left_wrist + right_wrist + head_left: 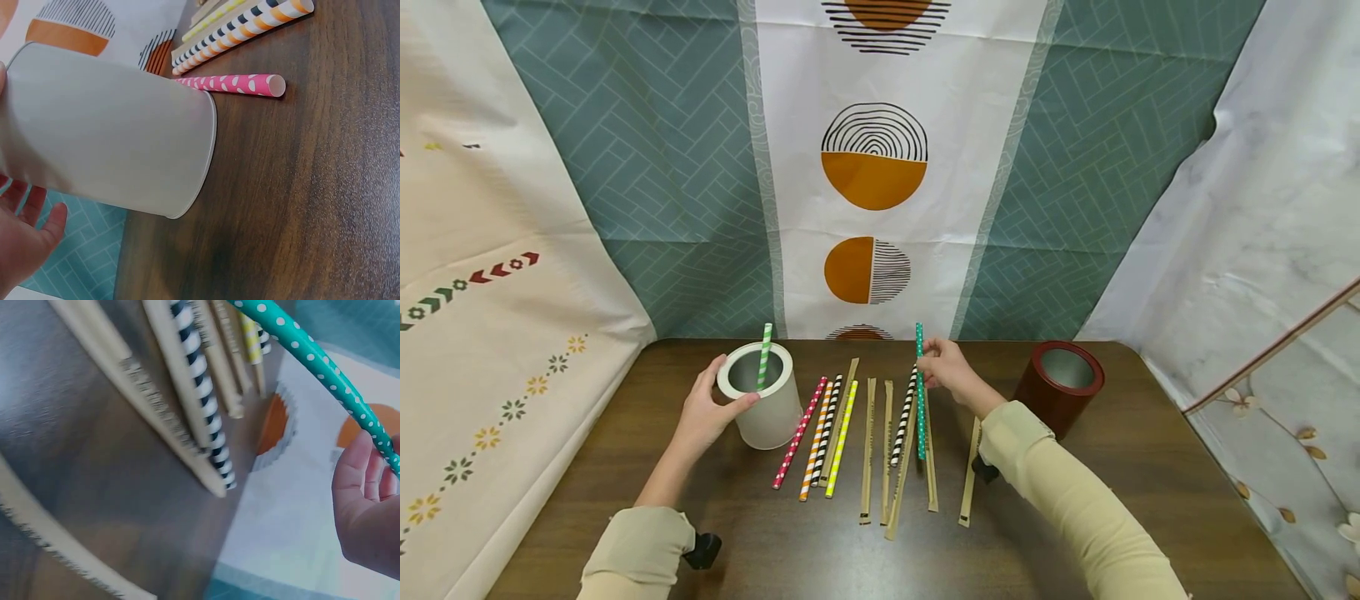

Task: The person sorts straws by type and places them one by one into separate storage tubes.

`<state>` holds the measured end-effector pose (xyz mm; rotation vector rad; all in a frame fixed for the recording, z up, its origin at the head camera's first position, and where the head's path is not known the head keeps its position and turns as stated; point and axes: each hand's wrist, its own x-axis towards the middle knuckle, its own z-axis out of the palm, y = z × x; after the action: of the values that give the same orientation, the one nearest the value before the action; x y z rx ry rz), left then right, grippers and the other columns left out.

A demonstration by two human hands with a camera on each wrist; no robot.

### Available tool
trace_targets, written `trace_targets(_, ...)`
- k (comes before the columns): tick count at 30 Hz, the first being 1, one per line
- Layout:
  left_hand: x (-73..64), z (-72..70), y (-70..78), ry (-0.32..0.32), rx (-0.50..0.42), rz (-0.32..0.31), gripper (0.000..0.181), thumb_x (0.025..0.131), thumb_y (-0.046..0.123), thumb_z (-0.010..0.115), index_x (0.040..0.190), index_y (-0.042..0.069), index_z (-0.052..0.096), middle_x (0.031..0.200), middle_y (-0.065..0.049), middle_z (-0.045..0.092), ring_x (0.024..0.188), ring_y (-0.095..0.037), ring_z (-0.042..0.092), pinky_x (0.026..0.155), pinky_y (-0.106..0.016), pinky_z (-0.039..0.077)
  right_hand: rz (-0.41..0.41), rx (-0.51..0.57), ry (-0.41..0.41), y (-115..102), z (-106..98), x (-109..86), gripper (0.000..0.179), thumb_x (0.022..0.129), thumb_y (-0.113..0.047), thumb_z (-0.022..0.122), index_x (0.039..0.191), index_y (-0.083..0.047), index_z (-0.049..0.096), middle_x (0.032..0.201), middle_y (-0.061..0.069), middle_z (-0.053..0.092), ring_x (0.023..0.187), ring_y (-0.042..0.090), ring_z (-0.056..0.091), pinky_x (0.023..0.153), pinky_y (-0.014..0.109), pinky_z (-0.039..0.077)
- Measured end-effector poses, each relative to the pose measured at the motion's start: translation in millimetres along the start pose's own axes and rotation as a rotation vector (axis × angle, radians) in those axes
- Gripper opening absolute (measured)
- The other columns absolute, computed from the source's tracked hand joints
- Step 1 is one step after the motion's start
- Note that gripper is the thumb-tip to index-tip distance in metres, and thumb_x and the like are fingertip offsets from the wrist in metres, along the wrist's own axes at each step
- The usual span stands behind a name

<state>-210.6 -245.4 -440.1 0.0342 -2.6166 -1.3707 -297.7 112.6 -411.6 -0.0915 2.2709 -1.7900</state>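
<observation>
My left hand holds the white canister by its rim, thumb across the near side and fingers round the left. A green-and-white striped paper straw leans inside that canister, which fills much of the left wrist view. Between thumb and fingers, my right hand pinches a teal paper straw with white dots near its upper end. In the right wrist view this straw is raised above the table. Below it in the head view lie a black-and-white striped straw and several straws in brown paper wrappers.
Pink dotted, orange striped, black striped and yellow straws lie right of the white canister. A dark red canister stands at the right, beyond my right forearm. One wrapped straw lies apart near my right sleeve.
</observation>
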Motion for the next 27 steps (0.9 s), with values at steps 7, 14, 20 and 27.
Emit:
trace_targets(7,0.0,-0.3,0.7,-0.008,-0.006,-0.005,0.088,0.075,0.033,0.068,0.142,0.009,0.016,0.135,-0.021,0.028,0.105,-0.028,0.039,0.084,-0.042,0.034,-0.027,0.133,-0.036,-27,2,-2.5,0.018,0.078,0.004,0.043,0.091,-0.007,0.036,0.07,0.001,0.04,0.051,0.012,0.036,0.048,0.024,0.042)
trace_targets(14,-0.2,-0.9,1.0,-0.012,-0.008,-0.016,0.089,0.074,0.034,0.068,0.142,0.01,0.016,0.137,-0.02,0.027,0.11,-0.03,0.037,0.088,-0.047,0.033,-0.12,0.146,-0.025,-55,7,0.3,0.014,0.079,0.0,0.044,0.091,-0.006,0.04,0.071,0.002,0.047,0.052,0.011,0.048,0.049,0.024,0.045)
trace_targets(20,-0.3,-0.9,0.2,-0.017,-0.005,-0.019,0.089,0.075,0.035,0.068,0.142,0.01,0.015,0.136,-0.02,0.028,0.108,-0.03,0.037,0.086,-0.046,0.034,-0.155,0.159,-0.008,-81,15,0.6,0.014,0.08,-0.001,0.047,0.092,-0.007,0.042,0.071,0.002,0.049,0.056,0.014,0.053,0.052,0.025,0.047)
trace_targets(27,-0.5,0.0,0.4,-0.016,-0.011,-0.015,0.088,0.075,0.034,0.068,0.142,0.01,0.016,0.136,-0.019,0.029,0.106,-0.028,0.039,0.085,-0.043,0.034,-0.226,0.218,-0.019,-104,27,-1.4,0.013,0.08,0.001,0.05,0.088,-0.006,0.042,0.07,0.003,0.048,0.057,0.014,0.055,0.055,0.027,0.049)
